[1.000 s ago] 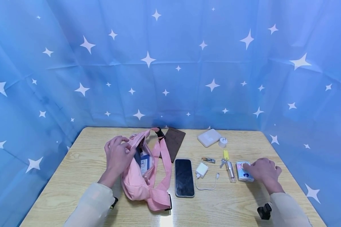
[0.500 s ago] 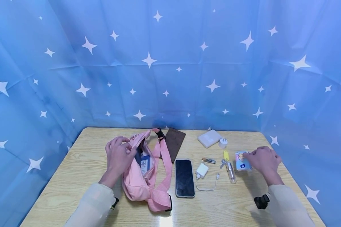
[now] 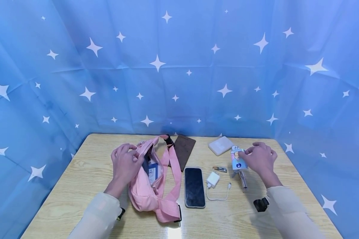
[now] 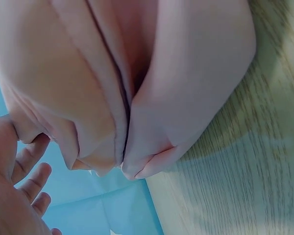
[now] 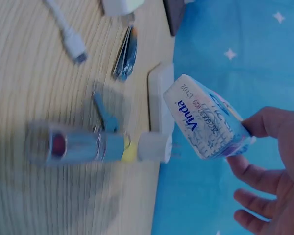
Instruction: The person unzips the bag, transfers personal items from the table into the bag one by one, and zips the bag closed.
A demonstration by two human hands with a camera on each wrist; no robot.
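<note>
Tissues [image 3: 238, 162] now further left, pinched aloft in my right hand [image 3: 260, 159]; my left hand [image 3: 124, 162] pinches the bag [image 3: 143, 197], best kept gaping

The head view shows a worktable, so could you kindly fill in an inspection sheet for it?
Surface: wooden table, pale grain.
Job's things: pink bag, open, with a card inside; tissue pack held above the table.
Clutter: phone, flat brown case, white power bank, plug adapter, nail clipper, charger, key, lipstick.
Hands: left hand holds the bag's edge; right hand holds the tissue pack.
Cables: short white cable, one end at the charger, the other lying loose.
Surroundings: blue curtain with white stars, behind and at both sides.
</note>
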